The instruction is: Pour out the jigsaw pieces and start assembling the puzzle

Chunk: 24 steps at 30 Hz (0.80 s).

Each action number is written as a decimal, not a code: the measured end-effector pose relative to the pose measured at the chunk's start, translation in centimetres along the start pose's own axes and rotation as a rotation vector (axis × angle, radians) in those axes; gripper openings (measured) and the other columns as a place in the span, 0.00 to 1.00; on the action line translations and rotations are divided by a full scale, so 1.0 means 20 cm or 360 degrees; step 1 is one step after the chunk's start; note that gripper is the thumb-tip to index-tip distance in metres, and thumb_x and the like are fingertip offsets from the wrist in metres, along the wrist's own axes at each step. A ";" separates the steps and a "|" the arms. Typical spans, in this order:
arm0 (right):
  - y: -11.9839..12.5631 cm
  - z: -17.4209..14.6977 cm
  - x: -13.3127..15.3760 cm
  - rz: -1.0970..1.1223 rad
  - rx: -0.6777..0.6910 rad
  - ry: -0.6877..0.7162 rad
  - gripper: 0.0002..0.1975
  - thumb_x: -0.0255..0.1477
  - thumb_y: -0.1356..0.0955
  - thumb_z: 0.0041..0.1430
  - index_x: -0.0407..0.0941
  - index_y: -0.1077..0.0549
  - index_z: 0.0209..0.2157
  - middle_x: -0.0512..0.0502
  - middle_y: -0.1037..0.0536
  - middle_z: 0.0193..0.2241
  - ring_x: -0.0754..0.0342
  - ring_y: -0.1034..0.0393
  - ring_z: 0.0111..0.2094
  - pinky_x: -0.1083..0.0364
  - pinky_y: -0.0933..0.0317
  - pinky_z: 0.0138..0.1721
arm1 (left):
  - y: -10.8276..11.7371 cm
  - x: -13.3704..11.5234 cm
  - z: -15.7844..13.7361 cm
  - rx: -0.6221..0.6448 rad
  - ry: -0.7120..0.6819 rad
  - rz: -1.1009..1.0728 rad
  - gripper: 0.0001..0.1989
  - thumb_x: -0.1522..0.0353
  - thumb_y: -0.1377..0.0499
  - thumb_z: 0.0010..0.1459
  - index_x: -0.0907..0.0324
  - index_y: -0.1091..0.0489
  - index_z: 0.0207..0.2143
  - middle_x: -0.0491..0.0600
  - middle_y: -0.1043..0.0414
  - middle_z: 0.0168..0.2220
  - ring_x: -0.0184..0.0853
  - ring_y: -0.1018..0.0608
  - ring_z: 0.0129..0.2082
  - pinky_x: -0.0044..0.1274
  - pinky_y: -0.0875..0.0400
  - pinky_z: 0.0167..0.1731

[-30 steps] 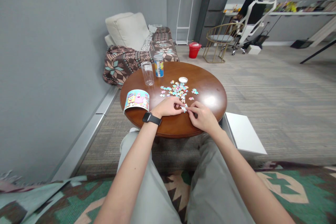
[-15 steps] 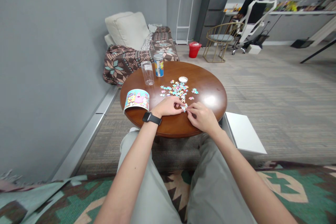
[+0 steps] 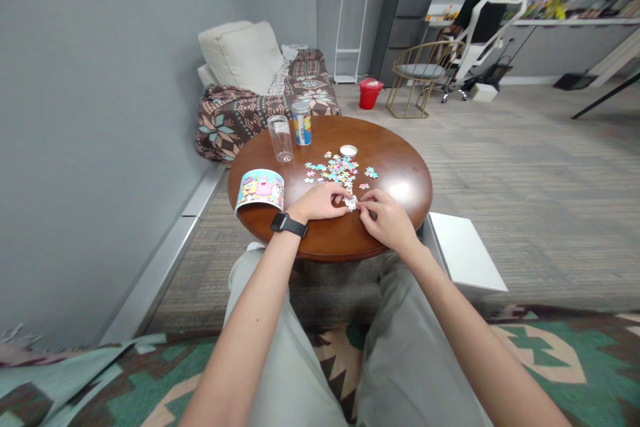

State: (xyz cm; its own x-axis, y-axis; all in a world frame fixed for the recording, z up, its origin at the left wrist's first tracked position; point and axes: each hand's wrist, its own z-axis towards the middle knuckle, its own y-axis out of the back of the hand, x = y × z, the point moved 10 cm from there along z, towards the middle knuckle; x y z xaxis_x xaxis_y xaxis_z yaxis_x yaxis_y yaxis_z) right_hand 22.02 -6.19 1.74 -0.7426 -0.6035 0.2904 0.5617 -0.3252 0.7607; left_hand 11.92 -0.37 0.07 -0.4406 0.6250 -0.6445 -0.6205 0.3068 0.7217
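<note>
Between my hands, a few joined jigsaw puzzle pieces (image 3: pixel 351 203) lie low over the front of the round table. My left hand (image 3: pixel 324 202), with a black watch on its wrist, has its thumb and fingers curled round the left side of these pieces. At their right edge, my right hand (image 3: pixel 384 215) has thumb and forefinger pinched together on a puzzle piece, mostly hidden by the fingertips. Just beyond my hands is a loose pile of small colourful puzzle pieces (image 3: pixel 341 168). A curved picture sheet (image 3: pixel 261 188) with cartoon figures stands left of my left hand.
On the round brown table (image 3: pixel 400 227) stand a clear plastic jar (image 3: pixel 281 140), a printed can (image 3: pixel 302 125) and a round lid (image 3: pixel 349 151). A white box (image 3: pixel 467 250) is on the floor at right. Farther back, a person (image 3: pixel 470 10) sits beyond a gold-framed chair (image 3: pixel 423 71).
My right hand has shifted slightly right, and its fingertips are a little farther from my left hand. More of the joined pieces shows between them. My left hand stays nearly in place.
</note>
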 end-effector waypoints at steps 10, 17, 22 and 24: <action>-0.03 0.01 -0.02 0.0042 0.0041 -0.0047 0.14 0.25 0.39 0.65 0.43 0.22 0.33 0.40 0.25 0.35 0.48 0.29 0.38 0.49 0.32 0.44 | 0.00 0.00 0.00 0.0002 0.0007 0.0024 0.08 0.71 0.37 0.52 0.60 0.21 0.36 0.43 0.33 0.26 0.29 0.31 0.28 0.22 0.37 0.31; -0.05 0.01 -0.04 0.0091 0.0070 -0.0081 0.11 0.28 0.38 0.65 0.44 0.26 0.31 0.41 0.27 0.34 0.48 0.30 0.37 0.48 0.33 0.43 | 0.00 0.00 0.00 -0.0011 -0.0039 0.0049 0.08 0.70 0.37 0.53 0.60 0.21 0.37 0.44 0.31 0.27 0.30 0.30 0.28 0.22 0.35 0.32; -0.05 0.01 -0.12 0.0231 -0.0009 -0.0244 0.06 0.27 0.37 0.63 0.45 0.29 0.40 0.42 0.28 0.36 0.47 0.30 0.39 0.47 0.33 0.45 | 0.14 0.02 -0.01 -0.0398 0.0089 0.0240 0.08 0.73 0.41 0.55 0.59 0.23 0.35 0.48 0.26 0.33 0.34 0.26 0.34 0.26 0.31 0.40; -0.05 0.01 -0.17 0.0250 -0.0066 -0.0337 0.07 0.26 0.37 0.61 0.45 0.29 0.40 0.42 0.28 0.37 0.47 0.30 0.39 0.47 0.33 0.45 | 0.23 0.07 -0.04 -0.0636 0.0242 0.0352 0.09 0.75 0.43 0.55 0.59 0.24 0.34 0.50 0.25 0.36 0.36 0.25 0.38 0.29 0.31 0.45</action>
State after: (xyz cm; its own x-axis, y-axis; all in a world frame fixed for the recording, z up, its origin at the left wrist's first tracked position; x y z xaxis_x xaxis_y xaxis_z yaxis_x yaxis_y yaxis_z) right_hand 24.00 -3.66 0.07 -0.7026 -0.4847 0.5210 0.6872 -0.2720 0.6736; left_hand 7.97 1.38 2.34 -0.6613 0.5230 -0.5377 -0.6890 -0.1402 0.7111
